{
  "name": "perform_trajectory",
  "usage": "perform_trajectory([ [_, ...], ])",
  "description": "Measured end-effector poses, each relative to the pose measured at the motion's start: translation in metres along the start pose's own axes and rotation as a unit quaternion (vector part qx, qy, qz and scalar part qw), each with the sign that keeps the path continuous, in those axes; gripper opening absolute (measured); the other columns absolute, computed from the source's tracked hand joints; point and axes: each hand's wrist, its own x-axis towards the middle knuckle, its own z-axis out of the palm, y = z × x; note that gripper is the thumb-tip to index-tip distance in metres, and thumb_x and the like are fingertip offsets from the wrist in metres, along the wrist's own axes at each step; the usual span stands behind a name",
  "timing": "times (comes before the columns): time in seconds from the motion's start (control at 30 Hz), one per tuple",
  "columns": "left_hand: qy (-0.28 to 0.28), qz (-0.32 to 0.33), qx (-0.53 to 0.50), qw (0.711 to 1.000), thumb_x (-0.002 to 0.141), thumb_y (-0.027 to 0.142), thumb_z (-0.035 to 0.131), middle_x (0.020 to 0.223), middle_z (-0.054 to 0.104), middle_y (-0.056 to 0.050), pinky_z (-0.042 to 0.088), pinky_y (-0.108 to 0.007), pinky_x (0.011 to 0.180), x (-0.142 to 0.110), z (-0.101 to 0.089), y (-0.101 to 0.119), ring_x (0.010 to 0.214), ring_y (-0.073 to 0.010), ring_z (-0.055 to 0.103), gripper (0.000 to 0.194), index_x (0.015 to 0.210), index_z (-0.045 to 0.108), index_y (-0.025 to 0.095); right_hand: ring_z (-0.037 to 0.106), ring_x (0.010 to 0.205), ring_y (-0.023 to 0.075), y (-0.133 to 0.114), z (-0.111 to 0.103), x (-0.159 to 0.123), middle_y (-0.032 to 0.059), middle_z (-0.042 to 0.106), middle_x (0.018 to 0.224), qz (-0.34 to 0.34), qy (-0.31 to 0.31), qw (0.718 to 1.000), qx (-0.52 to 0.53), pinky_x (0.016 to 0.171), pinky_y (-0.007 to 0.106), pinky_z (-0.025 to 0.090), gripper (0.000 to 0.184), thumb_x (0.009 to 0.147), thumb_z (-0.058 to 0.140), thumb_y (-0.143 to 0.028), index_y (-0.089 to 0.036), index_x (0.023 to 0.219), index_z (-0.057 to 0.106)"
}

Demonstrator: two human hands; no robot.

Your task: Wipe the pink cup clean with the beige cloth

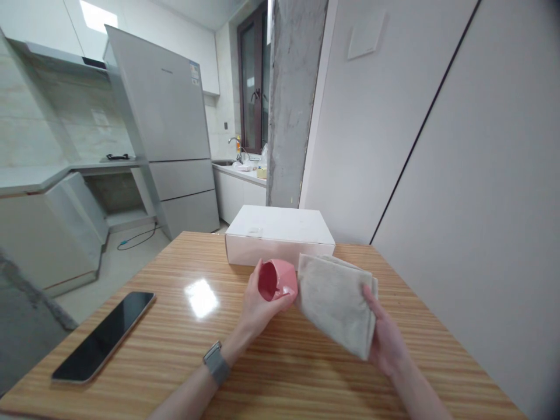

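My left hand (pixel 258 306) is wrapped around a pink cup (pixel 276 280), held tipped on its side with the mouth facing left towards me. A grey watch sits on that wrist. My right hand (pixel 385 338) grips a folded beige cloth (pixel 336 303) from its right edge, fingers closed on it. The cloth's left edge touches the bottom of the cup. Both are held just above the wooden table (pixel 280 373).
A white flat box (pixel 280 236) lies on the table just behind the cup. A dark phone (pixel 105 335) lies at the table's left edge. A wall runs close along the right. A fridge (pixel 166 128) and kitchen counters stand beyond.
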Motion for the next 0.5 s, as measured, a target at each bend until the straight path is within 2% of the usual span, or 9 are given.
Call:
perform_trajectory([
  [0.07, -0.014, -0.028, -0.01, 0.999, 0.058, 0.034, 0.083, 0.129, 0.053, -0.013, 0.047, -0.039, 0.093, 0.002, 0.0, -0.003, 0.104, -0.0253, 0.059, 0.104, 0.145, 0.028, 0.021, 0.068, 0.098, 0.0255, -0.021, -0.031, -0.012, 0.0078, 0.075, 0.093, -0.002, 0.025, 1.0, -0.006, 0.093, 0.037, 0.05, 0.033, 0.088, 0.054, -0.045, -0.018, 0.103, 0.069],
  [0.13, -0.029, -0.05, -0.02, 0.998, 0.06, 0.037, 0.082, 0.126, 0.054, -0.014, 0.049, -0.037, 0.088, 0.004, 0.004, -0.008, 0.098, -0.0229, 0.06, 0.103, 0.145, 0.026, 0.02, 0.067, 0.099, 0.0256, -0.034, -0.061, -0.023, 0.0073, 0.075, 0.093, 0.022, 0.022, 0.999, -0.011, 0.093, 0.037, 0.05, 0.036, 0.09, 0.048, -0.046, -0.019, 0.1, 0.07],
  [0.2, -0.044, -0.068, -0.039, 0.996, 0.062, 0.04, 0.08, 0.123, 0.055, -0.015, 0.049, -0.034, 0.086, 0.005, 0.009, -0.014, 0.097, -0.0221, 0.06, 0.102, 0.145, 0.026, 0.016, 0.066, 0.102, 0.0297, -0.039, -0.087, -0.034, 0.0118, 0.073, 0.096, 0.064, 0.012, 0.997, -0.051, 0.092, 0.041, 0.051, 0.05, 0.088, 0.044, -0.056, -0.015, 0.097, 0.07],
  [0.3, -0.077, -0.075, -0.058, 0.992, 0.065, 0.042, 0.078, 0.121, 0.055, -0.015, 0.049, -0.033, 0.086, 0.004, 0.018, -0.019, 0.1, -0.0219, 0.06, 0.098, 0.143, 0.027, 0.014, 0.063, 0.105, 0.0339, -0.035, -0.114, -0.046, 0.0153, 0.07, 0.108, 0.122, 0.03, 0.978, -0.165, 0.091, 0.042, 0.051, 0.057, 0.077, 0.059, -0.062, -0.013, 0.104, 0.068],
  [0.33, -0.091, -0.072, -0.057, 0.992, 0.065, 0.041, 0.078, 0.122, 0.055, -0.015, 0.048, -0.033, 0.087, 0.003, 0.021, -0.02, 0.101, -0.0216, 0.059, 0.096, 0.143, 0.028, 0.015, 0.063, 0.107, 0.0334, -0.033, -0.12, -0.048, 0.0147, 0.068, 0.113, 0.108, 0.046, 0.969, -0.217, 0.09, 0.041, 0.052, 0.059, 0.074, 0.062, -0.062, -0.014, 0.109, 0.066],
  [0.4, -0.115, -0.058, -0.052, 0.99, 0.066, 0.039, 0.078, 0.124, 0.054, -0.014, 0.048, -0.033, 0.089, 0.002, 0.025, -0.019, 0.101, -0.0208, 0.06, 0.093, 0.142, 0.03, 0.017, 0.063, 0.108, 0.0307, -0.031, -0.13, -0.047, 0.0122, 0.064, 0.121, 0.02, 0.077, 0.939, -0.336, 0.087, 0.036, 0.054, 0.065, 0.07, 0.068, -0.06, -0.019, 0.119, 0.06],
  [0.5, -0.146, -0.043, -0.053, 0.987, 0.064, 0.037, 0.08, 0.128, 0.052, -0.014, 0.049, -0.034, 0.088, -0.001, 0.031, -0.012, 0.1, -0.0209, 0.061, 0.094, 0.142, 0.03, 0.02, 0.067, 0.098, 0.0282, -0.031, -0.142, -0.036, 0.0106, 0.069, 0.112, -0.159, 0.083, 0.861, -0.476, 0.082, 0.035, 0.055, 0.076, 0.065, 0.07, -0.058, -0.021, 0.129, 0.05],
])
